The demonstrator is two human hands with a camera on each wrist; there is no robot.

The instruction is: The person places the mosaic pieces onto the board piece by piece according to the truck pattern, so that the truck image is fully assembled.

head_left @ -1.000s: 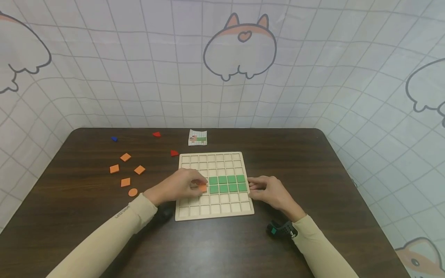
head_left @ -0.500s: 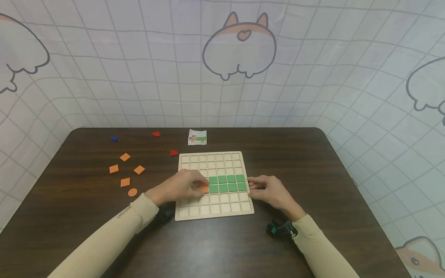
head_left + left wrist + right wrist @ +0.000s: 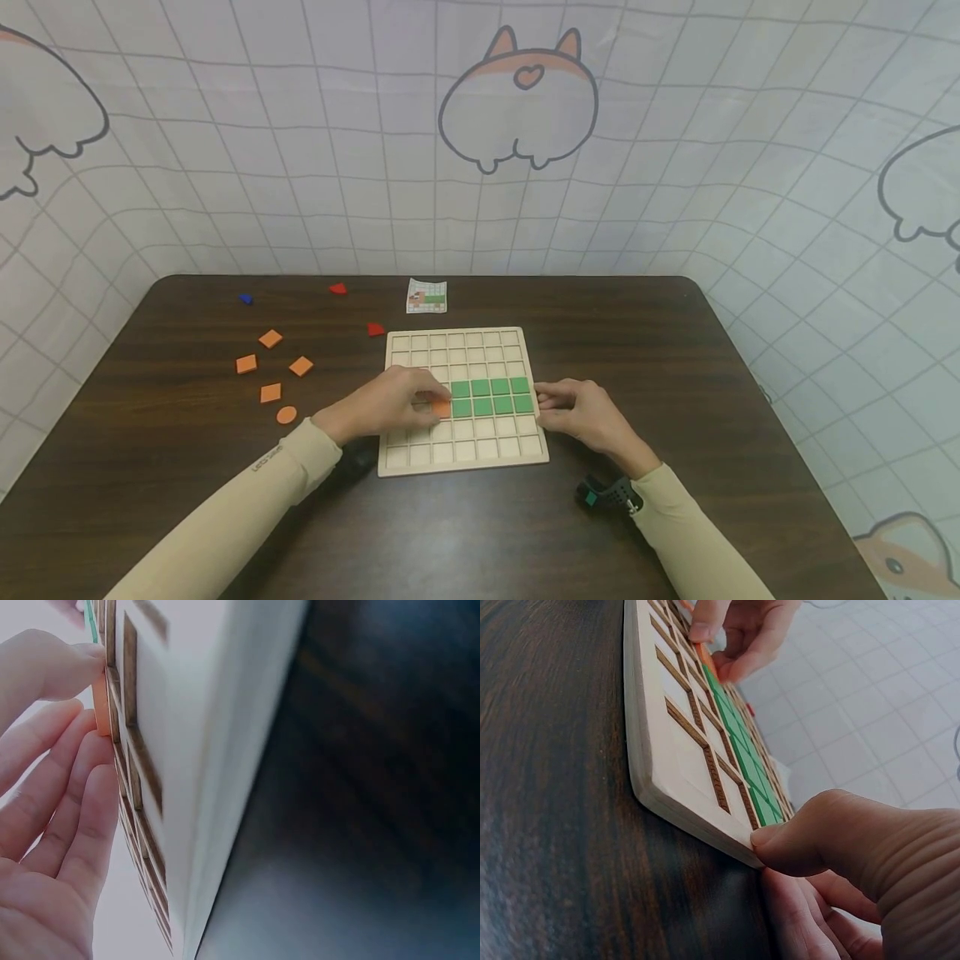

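Observation:
A pale wooden grid board (image 3: 480, 450) lies on the dark table, with two rows of green square tiles (image 3: 491, 397) set in its right part. My left hand (image 3: 390, 402) reaches over the board's left side and pinches an orange square tile (image 3: 441, 409) between thumb and fingers, right beside the lower green row. In the left wrist view the tile's edge (image 3: 102, 709) shows between thumb and fingertips, close against the grid. My right hand (image 3: 585, 417) holds the board's right edge, thumb (image 3: 776, 844) on the rim and the other fingers curled beside and below it.
Left of the board lie several loose orange squares (image 3: 271, 392), an orange disc (image 3: 287, 414), two red pieces (image 3: 376, 330) and a small blue piece (image 3: 246, 298). Behind the board is a printed pattern card (image 3: 427, 297). A white grid-patterned cloth (image 3: 645, 192) surrounds the table.
My left hand has shifted slightly right with the orange tile, which now sits up against the green row. The right hand and the board have stayed in place.

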